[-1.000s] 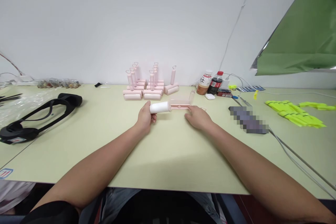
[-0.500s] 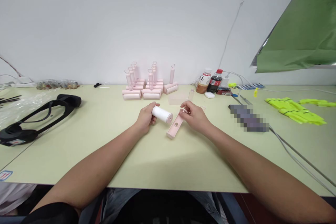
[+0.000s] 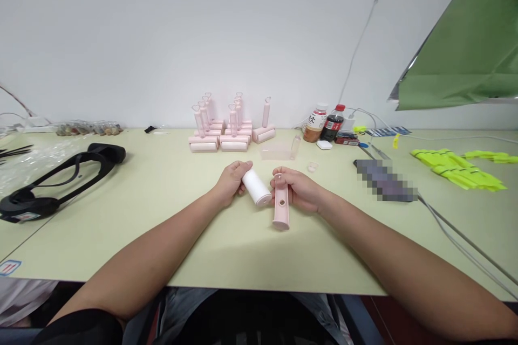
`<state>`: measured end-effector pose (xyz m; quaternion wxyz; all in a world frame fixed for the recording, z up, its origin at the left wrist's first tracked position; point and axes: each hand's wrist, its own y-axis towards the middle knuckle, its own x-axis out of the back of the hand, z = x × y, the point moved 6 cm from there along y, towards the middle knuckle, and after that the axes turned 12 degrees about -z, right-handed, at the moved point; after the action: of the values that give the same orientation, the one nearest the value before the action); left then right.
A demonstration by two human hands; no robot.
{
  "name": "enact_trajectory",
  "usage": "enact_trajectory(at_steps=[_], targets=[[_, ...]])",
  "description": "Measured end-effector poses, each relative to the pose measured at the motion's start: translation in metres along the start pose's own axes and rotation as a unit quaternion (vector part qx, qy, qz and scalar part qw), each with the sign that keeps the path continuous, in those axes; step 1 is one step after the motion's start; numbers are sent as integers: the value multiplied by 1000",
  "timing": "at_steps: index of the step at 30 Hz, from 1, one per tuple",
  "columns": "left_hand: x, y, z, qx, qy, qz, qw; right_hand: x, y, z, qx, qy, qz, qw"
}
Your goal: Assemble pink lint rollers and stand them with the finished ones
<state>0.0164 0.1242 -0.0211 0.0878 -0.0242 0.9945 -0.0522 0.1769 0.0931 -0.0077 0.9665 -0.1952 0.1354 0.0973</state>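
My left hand (image 3: 232, 182) is closed round the upper end of a white roll (image 3: 256, 187), whose pink end cap faces down and to the right. Fingers of my right hand (image 3: 298, 188) grip a pink roller holder (image 3: 282, 206) near its upper end. The holder is tilted with its hollow side and round hole in view. Roll and holder are close together over the table, the roll to the left. Beyond them lie a translucent pink cover (image 3: 275, 151), a clear pink handle (image 3: 295, 147) and a small pink piece (image 3: 312, 167).
Several pink rollers (image 3: 233, 143) with upright handles stand near the wall. Two bottles (image 3: 332, 124) and a white case (image 3: 324, 144) are at the back right. A pixelated phone (image 3: 382, 180), cables and yellow strips (image 3: 463, 172) lie right; a black headset (image 3: 68, 175) lies left.
The holder has been lifted and turned more upright, its hollow side now towards me. The white roll has swung slightly right and points further down. The small pink piece is now uncovered.
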Motion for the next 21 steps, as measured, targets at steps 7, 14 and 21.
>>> enact_trajectory(at_steps=[7, 14, 21], targets=[[-4, -7, -4, -15, -1, 3, 1000, -6, -2, -2, -19, 12, 49, 999], [-7, -10, -4, -27, 29, 18, 999, -5, -3, -4, -40, 15, 43, 998], [-10, -12, -5, -49, 50, 37, 997, 0, 2, -4, -11, -18, -30, 999]])
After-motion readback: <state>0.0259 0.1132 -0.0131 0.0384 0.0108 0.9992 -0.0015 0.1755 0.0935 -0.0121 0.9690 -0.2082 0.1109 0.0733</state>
